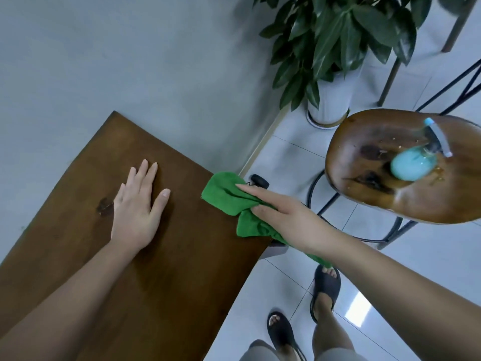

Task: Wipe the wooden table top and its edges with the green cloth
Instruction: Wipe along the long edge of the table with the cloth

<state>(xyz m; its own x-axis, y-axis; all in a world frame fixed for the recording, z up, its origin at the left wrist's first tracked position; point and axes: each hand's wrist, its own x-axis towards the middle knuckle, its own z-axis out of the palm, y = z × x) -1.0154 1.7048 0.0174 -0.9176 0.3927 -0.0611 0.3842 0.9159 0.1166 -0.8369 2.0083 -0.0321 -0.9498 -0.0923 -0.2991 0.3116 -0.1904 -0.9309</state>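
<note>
Resting flat on the wooden table top, my left hand lies palm down with the fingers straight and a little spread, and it holds nothing. Just left of this hand there is a dark knot in the wood. The table stands against the grey wall.

To the right, the green cloth is crumpled on the right edge of the table, near the far corner, and part of it hangs down over this edge. My right hand presses on the cloth with the forefinger stretched straight along the edge and the thumb laid on top. The other fingers are hidden under the hand, so I cannot tell how they lie.

Near and below, my feet in black sandals stand on the white tiled floor.

Further right stands a wooden stool with a blue spray bottle on its seat. Beyond it, at the wall, a plant grows in a white pot.
</note>
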